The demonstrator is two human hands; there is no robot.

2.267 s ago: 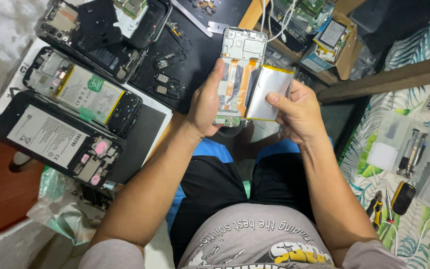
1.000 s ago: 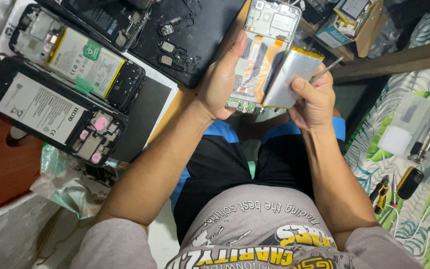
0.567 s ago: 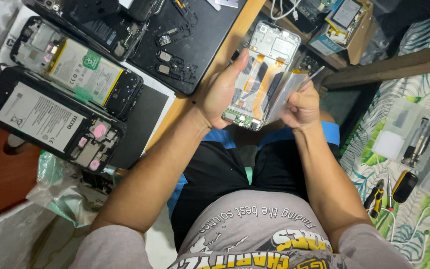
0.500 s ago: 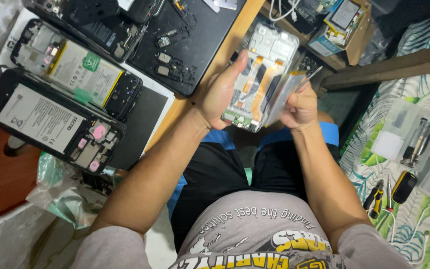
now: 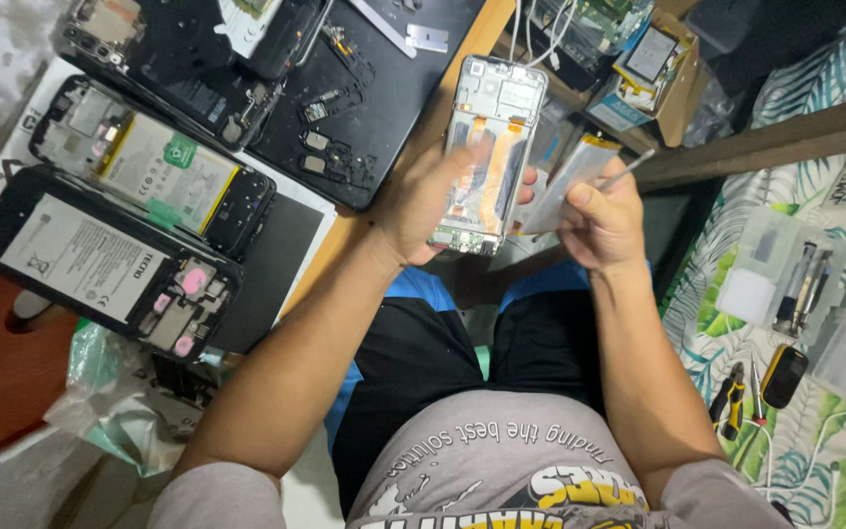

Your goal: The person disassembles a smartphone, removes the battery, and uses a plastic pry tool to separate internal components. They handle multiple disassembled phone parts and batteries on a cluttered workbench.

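Battery (image 5: 572, 178) now lifted off the opened white phone frame (image 5: 490, 147).

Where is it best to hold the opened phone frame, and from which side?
Grip the opened phone frame by its long side edges, near the lower end, from its left, as the left hand does. Its open face shows bare parts, and the right hand works from the other side.

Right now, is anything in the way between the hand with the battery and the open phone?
Nothing visible is. The right hand holds the silver battery and a thin tool right beside the opened phone frame, which the left hand grips.
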